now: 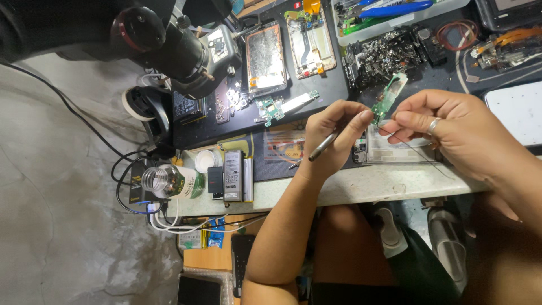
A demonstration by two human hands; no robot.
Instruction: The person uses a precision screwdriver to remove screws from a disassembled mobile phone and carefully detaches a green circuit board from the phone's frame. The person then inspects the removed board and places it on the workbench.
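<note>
Small green circuit board point(389, 97) sits right of centre, upper half of frame, held up above the bench point(361, 183). Left hand point(333, 135): fingers pinch the board's lower end, with a slim metal tool point(323, 147) tucked in the same grip. Right hand point(451, 133): fingers closed narrow on a thin wire point(415, 151) just beside the board, ring on one finger. Below both: opened phone frame point(389, 149). Upper left: microscope point(169, 45). Lower left: clear bottle point(169, 182), flat battery point(232, 175).
</note>
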